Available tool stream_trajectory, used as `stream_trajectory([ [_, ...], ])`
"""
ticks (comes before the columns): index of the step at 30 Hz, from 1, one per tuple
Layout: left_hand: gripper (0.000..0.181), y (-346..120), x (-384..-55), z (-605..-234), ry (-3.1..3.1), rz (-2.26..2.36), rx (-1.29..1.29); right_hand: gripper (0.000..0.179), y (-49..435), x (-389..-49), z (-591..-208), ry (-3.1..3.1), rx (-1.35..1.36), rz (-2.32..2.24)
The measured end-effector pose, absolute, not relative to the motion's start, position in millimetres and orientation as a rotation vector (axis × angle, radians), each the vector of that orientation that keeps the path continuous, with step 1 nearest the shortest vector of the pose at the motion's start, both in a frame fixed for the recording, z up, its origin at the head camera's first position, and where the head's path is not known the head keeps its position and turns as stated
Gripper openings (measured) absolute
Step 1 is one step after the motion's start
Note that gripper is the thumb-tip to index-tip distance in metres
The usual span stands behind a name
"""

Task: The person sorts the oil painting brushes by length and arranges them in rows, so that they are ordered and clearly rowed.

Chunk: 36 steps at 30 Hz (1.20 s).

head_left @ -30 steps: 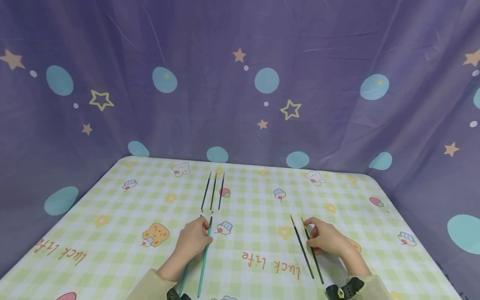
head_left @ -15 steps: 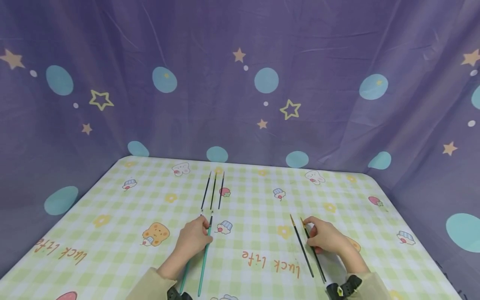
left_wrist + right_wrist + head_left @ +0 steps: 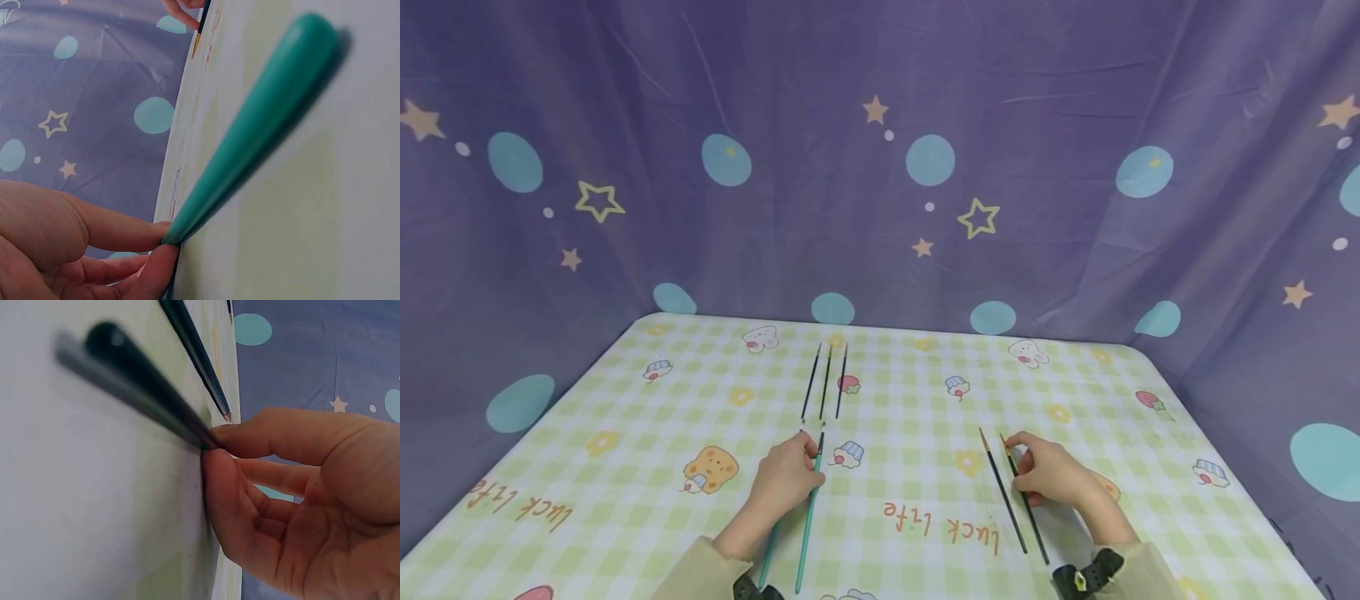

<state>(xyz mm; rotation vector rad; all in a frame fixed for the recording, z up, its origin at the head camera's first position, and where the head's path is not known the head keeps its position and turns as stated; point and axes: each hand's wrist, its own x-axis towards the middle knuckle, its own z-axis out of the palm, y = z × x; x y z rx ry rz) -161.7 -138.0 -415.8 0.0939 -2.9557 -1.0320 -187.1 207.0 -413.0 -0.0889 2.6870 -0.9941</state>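
In the head view my left hand (image 3: 786, 479) pinches a teal-handled paintbrush (image 3: 806, 533) between thumb and finger, close to the table. A second teal paintbrush (image 3: 770, 554) lies to its left, mostly hidden behind the hand and wrist. The left wrist view shows the held handle's thick rounded end (image 3: 312, 37). On the right, my right hand (image 3: 1051, 471) pinches a black-handled paintbrush (image 3: 1037, 533) near its golden-brown bristles. Beside it, on the left, lies a similar black paintbrush (image 3: 1006, 500). The right wrist view has thumb and fingertip meeting on the dark handle (image 3: 150, 381).
Beyond the left hand, three thin dark paintbrushes lie side by side: a left one (image 3: 810, 387), a middle one (image 3: 826, 383) and a right one (image 3: 842, 383). A green-and-white checked cloth (image 3: 910, 450) covers the table. Behind its far edge hangs a purple curtain (image 3: 820, 233).
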Motion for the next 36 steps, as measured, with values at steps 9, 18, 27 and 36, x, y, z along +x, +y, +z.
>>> stream_trajectory([
  [9, 0.020, -138, -162, -414, -2.951, -1.013, 0.083, 0.051, 204, -190, -410, 2.701, -0.144, -0.976],
  [18, 0.020, -138, -161, -415, -2.956, -1.020, 0.080, 0.051, 194, -198, -399, 2.736, -0.202, -0.923],
  [27, 0.021, -139, -162, -418, -2.949, -1.036, 0.068, 0.053, 174, -213, -394, 2.715, -0.257, -1.025],
  [36, 0.021, -140, -163, -420, -2.936, -1.046, 0.074, 0.054, 147, -234, -403, 2.686, -0.300, -1.223],
])
